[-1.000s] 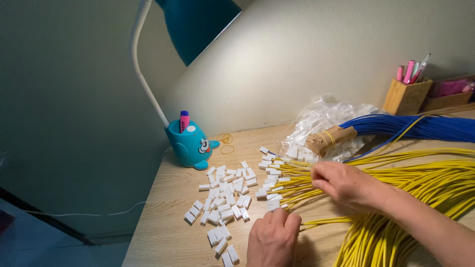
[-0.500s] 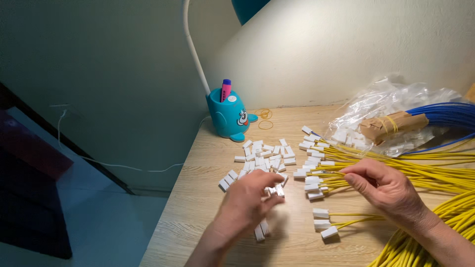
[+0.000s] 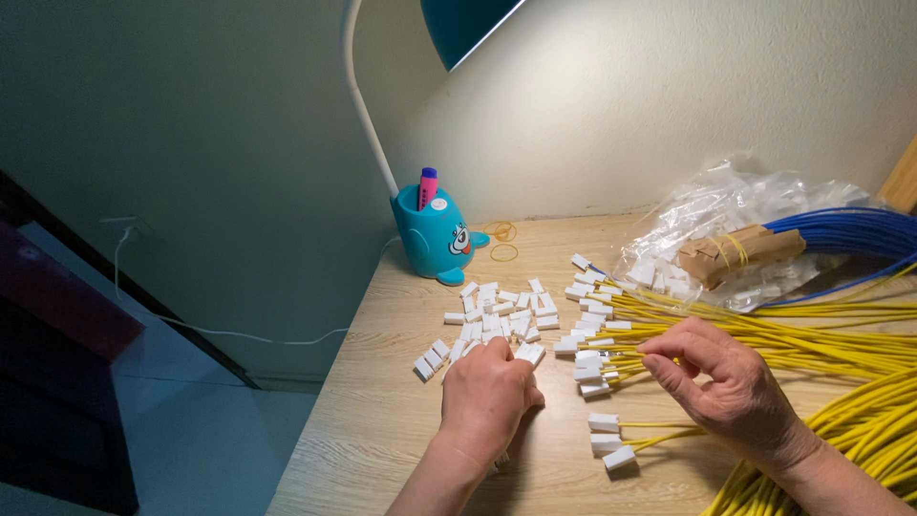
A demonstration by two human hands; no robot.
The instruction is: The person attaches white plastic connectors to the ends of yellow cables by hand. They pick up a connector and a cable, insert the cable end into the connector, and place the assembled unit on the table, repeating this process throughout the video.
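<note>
My left hand (image 3: 487, 397) rests knuckles-up on the wooden worktop (image 3: 382, 430), fingers curled down over the near edge of a scatter of small white plastic connectors (image 3: 501, 320); I cannot tell whether it has closed on one, since the fingertips are hidden under the hand. My right hand (image 3: 731, 387) sits to the right of it, thumb and forefinger pinched together on a thin yellow wire (image 3: 621, 355), the other fingers loosely bent. Just below that hand three yellow wires with white connectors already on their ends (image 3: 604, 441) lie side by side. A thick bundle of yellow wires (image 3: 841, 334) runs in from the right under my wrist, with more connector-tipped ends fanned out between my two hands. Beyond it lies a crumpled clear plastic bag (image 3: 735, 205), and on it a bundle of blue wires (image 3: 850, 234) wrapped in brown paper (image 3: 735, 250) held by rubber bands. Farther left stands a turquoise cartoon-faced lamp base (image 3: 435, 239) with a pink pen (image 3: 426, 188) stuck in it, its white neck (image 3: 368, 105) rising to a teal shade (image 3: 463, 24). Two loose rubber bands (image 3: 501, 241) lie beside the base, near the wall
</note>
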